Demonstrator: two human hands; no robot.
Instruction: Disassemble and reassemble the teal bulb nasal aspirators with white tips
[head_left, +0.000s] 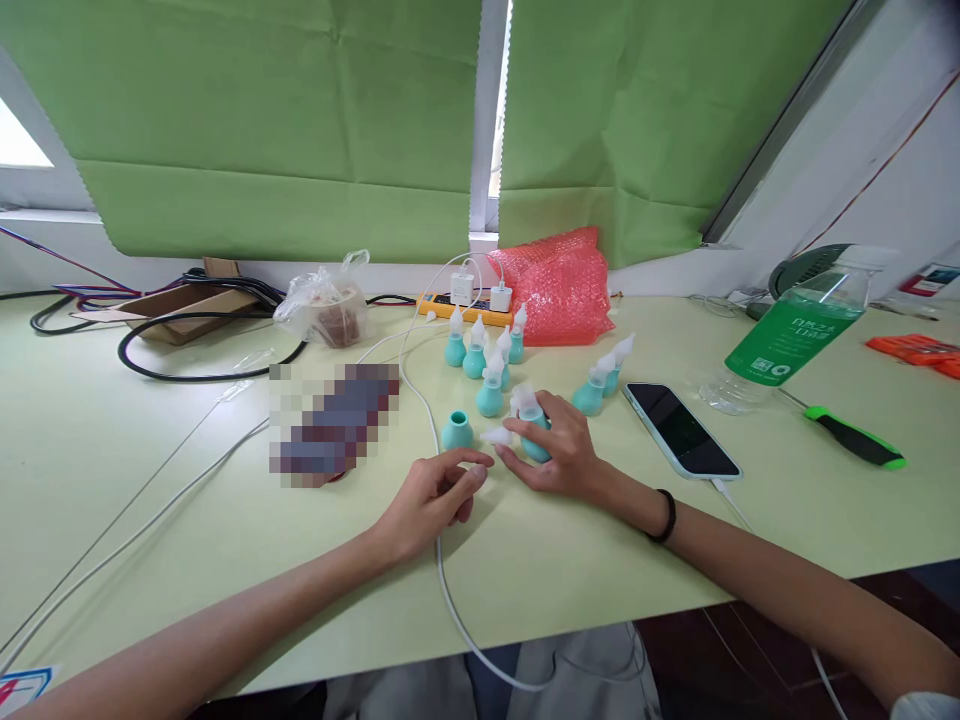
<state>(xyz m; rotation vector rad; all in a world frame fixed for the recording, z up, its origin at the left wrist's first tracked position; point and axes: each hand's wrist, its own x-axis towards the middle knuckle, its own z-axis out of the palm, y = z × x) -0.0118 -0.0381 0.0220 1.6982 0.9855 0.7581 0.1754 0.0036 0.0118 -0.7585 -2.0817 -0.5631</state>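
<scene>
Far to the left of the hands lies a pixelated object, and a white cable runs under the left hand. The left hand rests on the pale green table with its fingers half curled, and it holds nothing that I can see. Just behind its fingertips stands a teal bulb without tip. Between the two hands, a loose white tip lies on the table, touching or almost touching the right fingers.

The right hand is closed around a teal bulb, which stands on the table with a clear tip on top. Behind this grip stands a group of finished bulbs, and two more bulbs stand to the right. Further right lie a phone, a bottle and a screwdriver.
</scene>
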